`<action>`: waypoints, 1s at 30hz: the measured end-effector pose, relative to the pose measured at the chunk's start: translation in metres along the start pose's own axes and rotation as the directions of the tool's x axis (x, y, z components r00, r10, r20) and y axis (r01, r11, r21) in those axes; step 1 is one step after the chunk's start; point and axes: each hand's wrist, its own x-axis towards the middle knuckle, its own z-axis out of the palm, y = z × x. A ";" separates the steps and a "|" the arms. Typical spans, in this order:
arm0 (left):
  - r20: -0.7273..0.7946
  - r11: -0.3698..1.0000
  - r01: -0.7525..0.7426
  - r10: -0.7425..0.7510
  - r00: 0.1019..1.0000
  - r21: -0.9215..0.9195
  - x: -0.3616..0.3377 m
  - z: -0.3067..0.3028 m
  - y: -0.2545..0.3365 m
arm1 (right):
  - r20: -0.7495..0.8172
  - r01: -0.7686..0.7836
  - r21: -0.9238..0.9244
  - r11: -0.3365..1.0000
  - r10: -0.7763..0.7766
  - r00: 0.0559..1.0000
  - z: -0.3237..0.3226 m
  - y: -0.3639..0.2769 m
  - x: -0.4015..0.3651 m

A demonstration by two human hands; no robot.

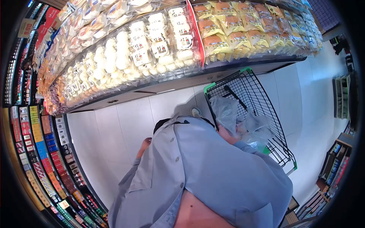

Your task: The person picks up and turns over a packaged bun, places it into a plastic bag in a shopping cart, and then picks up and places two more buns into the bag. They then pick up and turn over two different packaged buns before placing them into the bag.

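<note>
The left hand [146, 144] hangs apart from the right hand [226, 134], among plastic bags [226, 113] at the cart [255, 98]; both grips unclear.

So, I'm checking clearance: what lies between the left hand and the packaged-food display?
In the head view, only pale floor tiles show between the left hand and the packaged-food display.

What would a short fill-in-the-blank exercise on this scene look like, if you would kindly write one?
1. The black wire shopping cart has corner pieces coloured ____.
2. The hand by the clear plastic is the person's ____ one.
3. The thin divider between the white packaged goods and the yellow packets is ____ in colour.

Missing words: green; right; red.
</note>
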 end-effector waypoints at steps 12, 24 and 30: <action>0.064 0.962 -0.194 0.185 0.981 0.193 0.099 -0.100 0.153 | -0.226 -0.015 0.024 1.000 0.021 0.974 0.015 -0.028 -0.002; 0.024 0.367 -0.921 0.928 0.372 0.130 0.008 -0.222 0.436 | -0.526 -0.270 -0.170 0.948 0.144 0.838 0.017 -0.156 -0.046; -0.042 0.143 -0.787 0.988 0.148 0.600 0.054 -0.220 0.466 | -0.627 -0.292 -0.166 0.942 0.127 0.768 0.039 -0.128 -0.013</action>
